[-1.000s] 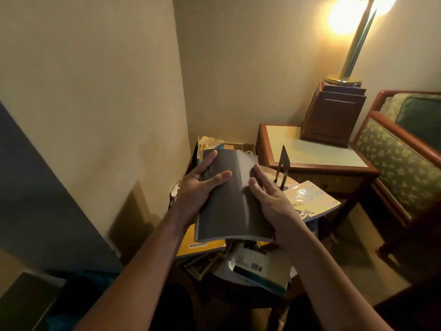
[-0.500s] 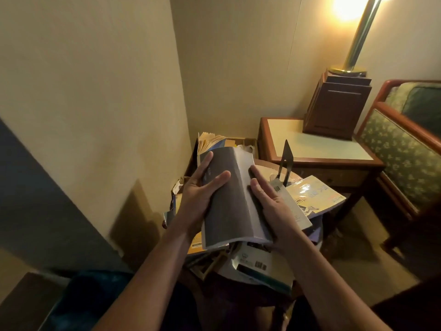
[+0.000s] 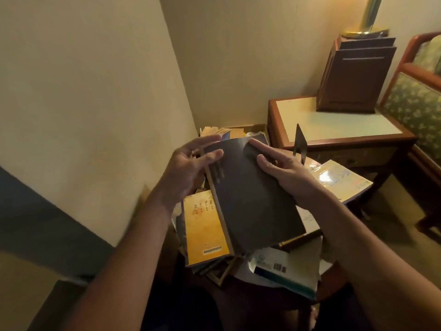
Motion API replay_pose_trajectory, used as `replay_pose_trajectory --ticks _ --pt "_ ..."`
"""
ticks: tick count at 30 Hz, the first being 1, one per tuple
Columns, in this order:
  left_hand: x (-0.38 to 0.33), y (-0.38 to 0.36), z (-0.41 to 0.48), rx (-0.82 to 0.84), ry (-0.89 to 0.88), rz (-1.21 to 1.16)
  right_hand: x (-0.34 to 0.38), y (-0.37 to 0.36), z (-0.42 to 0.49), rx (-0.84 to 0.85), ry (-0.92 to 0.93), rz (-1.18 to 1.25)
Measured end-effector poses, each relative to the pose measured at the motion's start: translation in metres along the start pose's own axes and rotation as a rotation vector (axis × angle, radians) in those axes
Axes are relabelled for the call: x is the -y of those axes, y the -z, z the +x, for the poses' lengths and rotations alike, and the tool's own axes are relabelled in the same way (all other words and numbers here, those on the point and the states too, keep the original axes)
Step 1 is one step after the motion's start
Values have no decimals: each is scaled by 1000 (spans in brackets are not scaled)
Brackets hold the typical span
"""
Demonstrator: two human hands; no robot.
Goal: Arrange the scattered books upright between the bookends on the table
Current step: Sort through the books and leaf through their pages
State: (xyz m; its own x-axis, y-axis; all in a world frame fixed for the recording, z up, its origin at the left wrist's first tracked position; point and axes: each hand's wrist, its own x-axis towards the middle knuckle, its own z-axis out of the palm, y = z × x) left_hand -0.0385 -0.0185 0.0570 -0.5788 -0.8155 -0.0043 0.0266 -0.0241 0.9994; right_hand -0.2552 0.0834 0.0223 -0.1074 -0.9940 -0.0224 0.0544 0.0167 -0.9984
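Observation:
A dark grey book (image 3: 253,197) is tilted over the pile of scattered books, top end away from me. My left hand (image 3: 191,166), blurred, has its thumb on the cover near the spine and its fingers behind the top left corner. My right hand (image 3: 284,173) grips the book's upper right edge, index finger and thumb lying on the cover. A black metal bookend (image 3: 300,142) stands upright just beyond my right hand. Under the book lie a yellow book (image 3: 202,225), a white book with a barcode (image 3: 281,271) and a glossy pale book (image 3: 341,182).
The pile sits on a small round table (image 3: 334,273) in the wall corner. An open box of books (image 3: 238,132) stands behind it. To the right are a side table (image 3: 334,126) with a wooden box (image 3: 355,75) and brass lamp (image 3: 367,17), and an armchair (image 3: 415,101).
The dark book has swung round, its near end moving right and uncovering the yellow book. My left hand has drawn back to the top left corner. The view has tilted down.

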Motion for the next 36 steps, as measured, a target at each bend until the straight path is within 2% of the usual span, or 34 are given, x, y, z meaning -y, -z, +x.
replay_pose_trajectory --ticks 3,5,9,12,14,17,19,22,25,28,32,36 --pt "-34 19 28 212 154 340 4 12 17 113 28 -127" --pt "-48 21 46 334 217 437 5 17 27 150 29 -158" --pt "-61 6 76 468 315 614 4 22 45 137 88 -176" --pt "-60 -3 92 495 370 692 0 24 54 116 116 -187" --pt "-54 -5 99 465 348 692 -9 27 62 60 131 -218" --pt "-44 -6 106 417 281 769 -33 36 72 -85 146 -389" --pt "-40 -5 113 353 234 838 -58 44 71 -157 115 -561" --pt "-35 2 133 174 200 899 -100 60 62 -206 44 -937" --pt "-23 6 154 2 216 947 -125 67 51 -115 -51 -1268" --pt "-1 12 177 -136 195 939 -133 65 43 -16 -119 -1455" --pt "16 14 196 -256 122 968 -131 60 39 70 -165 -1577" --pt "24 10 205 -274 32 1057 -134 61 41 68 -163 -1615"
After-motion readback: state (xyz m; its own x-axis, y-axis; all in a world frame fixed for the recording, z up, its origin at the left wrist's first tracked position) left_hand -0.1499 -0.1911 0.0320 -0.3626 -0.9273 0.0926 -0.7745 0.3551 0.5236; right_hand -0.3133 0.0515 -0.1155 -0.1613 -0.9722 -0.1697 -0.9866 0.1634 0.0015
